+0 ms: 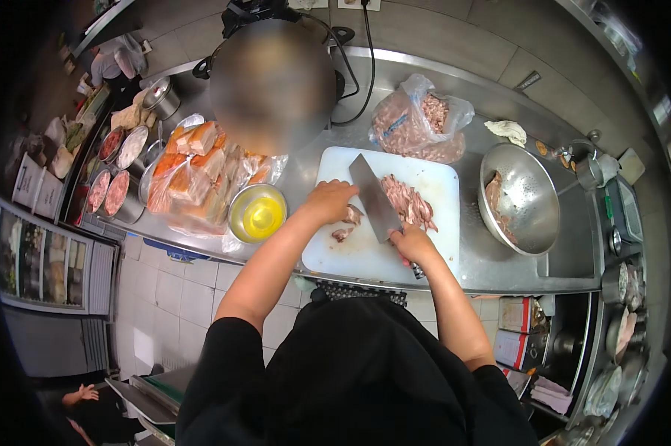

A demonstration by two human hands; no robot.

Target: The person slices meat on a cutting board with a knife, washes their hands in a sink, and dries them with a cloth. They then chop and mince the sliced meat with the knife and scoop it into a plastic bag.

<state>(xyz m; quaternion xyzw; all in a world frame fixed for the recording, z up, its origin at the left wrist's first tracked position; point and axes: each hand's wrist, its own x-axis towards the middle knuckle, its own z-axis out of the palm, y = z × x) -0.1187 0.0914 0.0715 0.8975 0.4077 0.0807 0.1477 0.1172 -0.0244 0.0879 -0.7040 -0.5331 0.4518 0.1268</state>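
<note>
My right hand (415, 245) is closed round the handle of a cleaver (374, 199). Its broad blade slants across a white cutting board (432, 251). Sliced raw meat (408, 202) lies in a pile just right of the blade. On the other side, my left hand (331, 202) is closed, its fingertips curled down beside the blade. A piece of raw meat (352, 215) shows at those fingers, partly hidden by them. A smaller scrap of meat (341, 234) rests on the board below.
Left of the board stand a metal bowl of yellow liquid (262, 215) and bagged bread (194, 175). Behind are a bag of ground meat (424, 123) and a large blurred pot (272, 85). A metal colander (520, 199) holding meat sits at the right, by the sink.
</note>
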